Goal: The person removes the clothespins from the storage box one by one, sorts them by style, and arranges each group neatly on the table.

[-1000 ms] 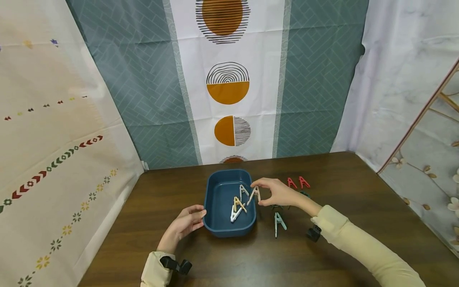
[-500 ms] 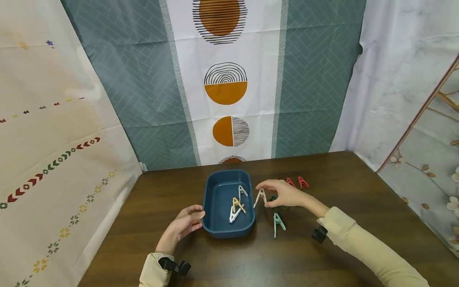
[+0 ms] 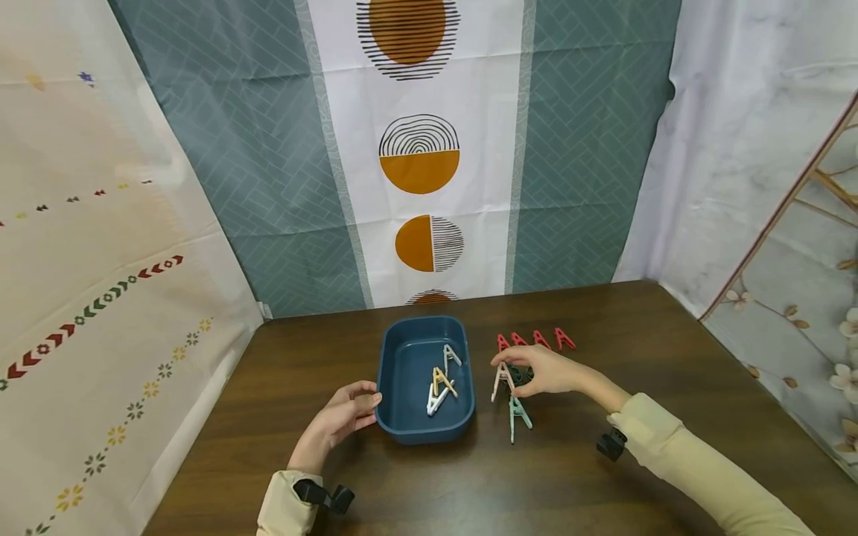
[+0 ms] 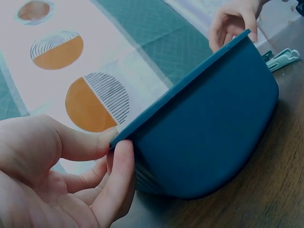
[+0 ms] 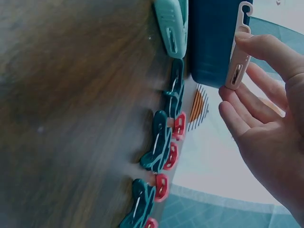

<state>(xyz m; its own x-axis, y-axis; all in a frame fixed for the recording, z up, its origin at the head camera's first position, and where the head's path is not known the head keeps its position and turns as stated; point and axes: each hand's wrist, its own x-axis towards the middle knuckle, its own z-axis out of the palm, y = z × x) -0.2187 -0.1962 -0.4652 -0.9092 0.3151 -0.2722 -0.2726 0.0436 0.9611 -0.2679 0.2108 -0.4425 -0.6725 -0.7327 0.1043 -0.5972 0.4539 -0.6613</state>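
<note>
My left hand (image 3: 340, 420) pinches the left rim of a dark blue bin (image 3: 429, 438) between thumb and fingers; the left wrist view shows the grip on the rim close up. Inside the bin lie a white clothespin (image 3: 436, 403), a yellow clothespin (image 3: 439, 377) and an off-white clothespin (image 3: 450, 355). To the right of the bin, my right hand (image 3: 551, 371) holds a pale pink clothespin (image 5: 239, 66) between thumb and fingertips, above the table. Just below that hand in the head view lies a mint green clothespin (image 3: 517, 415).
Several red clothespins (image 3: 564, 339) form a row toward the back of the table (image 3: 603, 447). Dark green clothespins (image 5: 160, 135) lie in front of them, partly hidden by my right hand in the head view. A patterned cloth (image 3: 418, 246) hangs behind the table.
My right hand has moved right, from over the bin's right rim to beside the bin, carrying the pale pink clothespin with it. My left hand keeps its grip on the rim.
</note>
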